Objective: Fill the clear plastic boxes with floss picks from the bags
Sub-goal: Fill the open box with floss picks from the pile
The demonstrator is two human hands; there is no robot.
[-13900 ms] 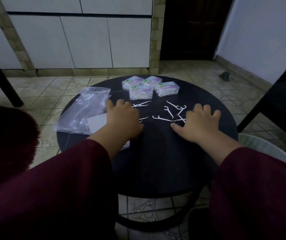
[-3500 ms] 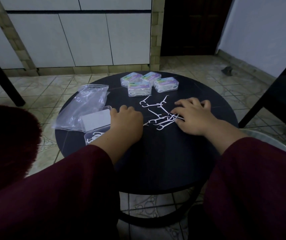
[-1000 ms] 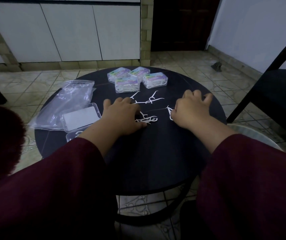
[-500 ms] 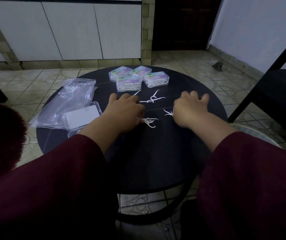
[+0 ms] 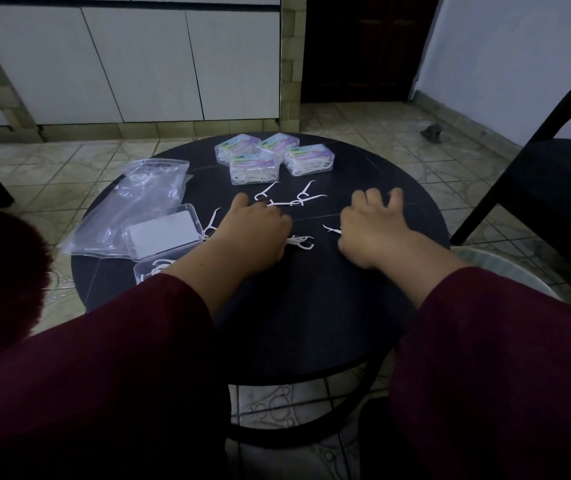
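On the round black table (image 5: 311, 323), loose white floss picks (image 5: 297, 199) lie scattered in the middle. My left hand (image 5: 252, 233) rests palm down, its fingers pinching a small bunch of picks (image 5: 300, 241). My right hand (image 5: 374, 230) is curled on the table with one pick (image 5: 331, 229) poking out at its left edge. An open clear plastic box (image 5: 154, 270) with a few picks sits left of my left wrist, its lid (image 5: 162, 232) flipped back. An almost empty clear bag (image 5: 135, 199) lies behind it.
Several closed, filled boxes (image 5: 273, 157) with coloured labels are grouped at the table's far edge. A dark chair (image 5: 554, 181) stands to the right, and a pale round bin (image 5: 505, 268) sits below the table's right edge. Tiled floor surrounds the table.
Both hands have raked the scattered picks inward over the last seconds. My left hand has closed on a small bunch, and my right hand has curled over one pick.
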